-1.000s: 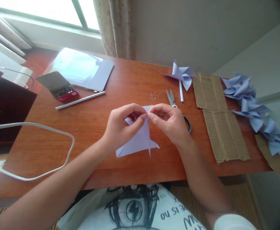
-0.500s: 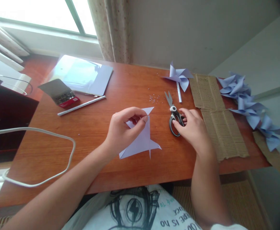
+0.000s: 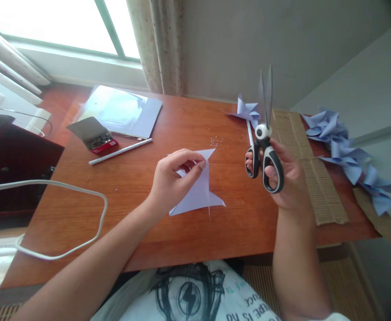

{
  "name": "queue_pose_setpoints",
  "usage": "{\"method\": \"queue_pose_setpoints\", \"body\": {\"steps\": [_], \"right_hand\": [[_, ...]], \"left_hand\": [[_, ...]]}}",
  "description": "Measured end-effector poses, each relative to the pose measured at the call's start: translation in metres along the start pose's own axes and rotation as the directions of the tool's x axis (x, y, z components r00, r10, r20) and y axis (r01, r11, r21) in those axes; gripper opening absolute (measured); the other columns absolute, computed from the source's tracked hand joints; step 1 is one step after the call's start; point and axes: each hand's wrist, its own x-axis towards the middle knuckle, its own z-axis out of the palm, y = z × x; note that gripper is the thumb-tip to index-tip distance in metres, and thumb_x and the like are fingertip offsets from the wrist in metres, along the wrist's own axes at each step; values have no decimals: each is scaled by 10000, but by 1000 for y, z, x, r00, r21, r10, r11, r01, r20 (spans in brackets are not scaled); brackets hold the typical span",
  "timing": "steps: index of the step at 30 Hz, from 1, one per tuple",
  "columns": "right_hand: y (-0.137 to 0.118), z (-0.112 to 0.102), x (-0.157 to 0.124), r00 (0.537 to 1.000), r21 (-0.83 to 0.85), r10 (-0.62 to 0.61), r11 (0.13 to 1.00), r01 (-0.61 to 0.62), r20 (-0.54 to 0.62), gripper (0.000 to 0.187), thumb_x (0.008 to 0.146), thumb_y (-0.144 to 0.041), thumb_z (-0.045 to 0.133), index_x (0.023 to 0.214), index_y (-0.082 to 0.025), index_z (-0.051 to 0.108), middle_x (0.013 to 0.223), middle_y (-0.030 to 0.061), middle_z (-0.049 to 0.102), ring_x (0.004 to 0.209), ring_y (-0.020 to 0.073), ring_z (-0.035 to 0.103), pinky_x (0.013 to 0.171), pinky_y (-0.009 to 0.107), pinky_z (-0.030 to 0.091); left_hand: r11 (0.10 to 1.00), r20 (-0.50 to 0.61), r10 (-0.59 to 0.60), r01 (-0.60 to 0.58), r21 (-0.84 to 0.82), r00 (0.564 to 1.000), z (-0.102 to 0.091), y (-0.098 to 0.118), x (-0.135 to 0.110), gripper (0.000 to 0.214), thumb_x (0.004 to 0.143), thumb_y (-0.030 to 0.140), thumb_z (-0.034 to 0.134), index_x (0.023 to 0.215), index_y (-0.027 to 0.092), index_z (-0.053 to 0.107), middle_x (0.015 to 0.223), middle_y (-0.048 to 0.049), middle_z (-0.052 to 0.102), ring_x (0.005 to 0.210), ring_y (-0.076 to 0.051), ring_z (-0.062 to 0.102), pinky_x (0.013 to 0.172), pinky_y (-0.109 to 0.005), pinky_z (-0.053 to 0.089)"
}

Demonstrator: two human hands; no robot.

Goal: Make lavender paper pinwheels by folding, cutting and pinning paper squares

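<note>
My left hand (image 3: pixel 178 176) pinches a pale lilac sheet of paper (image 3: pixel 197 191) near its upper edge; the sheet has cut, pointed flaps, and my fingers hide part of it. In my right hand (image 3: pixel 289 178) is a pair of scissors (image 3: pixel 265 138) with black and white handles. Fingers and thumb pass through the handle loops, and the blades point up, slightly apart, clear of the paper. Behind the scissors lies a paper pinwheel (image 3: pixel 245 109) on a rolled-paper stick, partly covered by them.
Corrugated cardboard (image 3: pixel 319 178) lies at the right, beside several finished pinwheels (image 3: pixel 345 147). Tiny paper bits (image 3: pixel 218 142) are scattered mid-table. On the left are an open red box (image 3: pixel 103 145) of small metal pieces, a paper stick (image 3: pixel 120 152), a folder (image 3: pixel 125 111) and a white cable (image 3: pixel 103 209).
My right hand has picked up the scissors from the table and raised them, blades upward. My left hand still pinches the paper in nearly the same spot. The view has shifted slightly.
</note>
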Motion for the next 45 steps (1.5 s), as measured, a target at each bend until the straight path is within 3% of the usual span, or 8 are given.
{"method": "queue_pose_setpoints", "body": {"steps": [4,9,14,19,23,28,33,45], "right_hand": [[-5,28,11,979,105,50,992,-72,196,672,683,-704,785,1197,-289,663,1122,84,728,990,276,716,755,385,628],[-7,45,18,952,90,114,985,-145,284,459,854,-475,744,1246,-269,621,1013,59,727,872,230,727,706,386,631],[2,40,9,921,80,149,979,-190,360,554,839,-569,723,1296,-299,561,991,59,703,827,234,712,687,418,627],[16,40,7,930,173,50,978,-121,364,606,827,-682,656,1303,-332,523,836,0,581,585,156,573,508,319,542],[17,43,9,922,42,31,998,-52,385,753,757,-826,594,1283,-289,559,845,32,578,636,176,544,538,323,514],[7,47,7,962,-305,-68,940,150,266,542,785,-527,794,1237,-305,590,952,12,623,805,174,587,755,321,540],[1,46,8,936,-522,-216,784,335,276,430,793,-327,809,1178,-289,622,1008,21,664,843,188,619,794,335,540],[2,42,10,893,-589,-293,673,447,342,397,848,-279,752,1218,-300,612,1105,64,688,998,246,659,914,412,543]], "left_hand": [[1000,-10,10,-10,0,1000,-1,2,0,63,872,229,699,834,183,719,796,-34,688,715,-134,610,647,-253,490],[999,-31,39,-38,28,999,-3,2,1,55,876,229,699,850,185,719,798,-34,686,717,-132,600,650,-250,485],[999,-72,25,-22,33,997,-5,3,3,74,873,249,705,842,183,711,784,-31,684,700,-129,603,647,-248,500],[999,-82,22,-20,26,996,-5,3,4,77,868,252,713,845,178,709,785,-30,677,692,-125,595,641,-246,500],[1000,-84,28,-28,10,996,-5,2,3,40,870,221,711,858,183,710,793,-24,673,701,-119,590,645,-241,492],[1000,-83,5,-6,-9,997,-5,2,2,56,873,253,717,887,199,725,836,-39,695,739,-142,621,673,-266,528],[999,-71,42,-41,9,997,-7,4,2,69,873,257,714,915,216,749,864,-53,712,769,-168,638,704,-307,543],[986,-38,159,-156,65,987,-6,9,4,103,882,171,670,894,216,762,908,-52,746,810,-175,667,733,-310,527]]}}
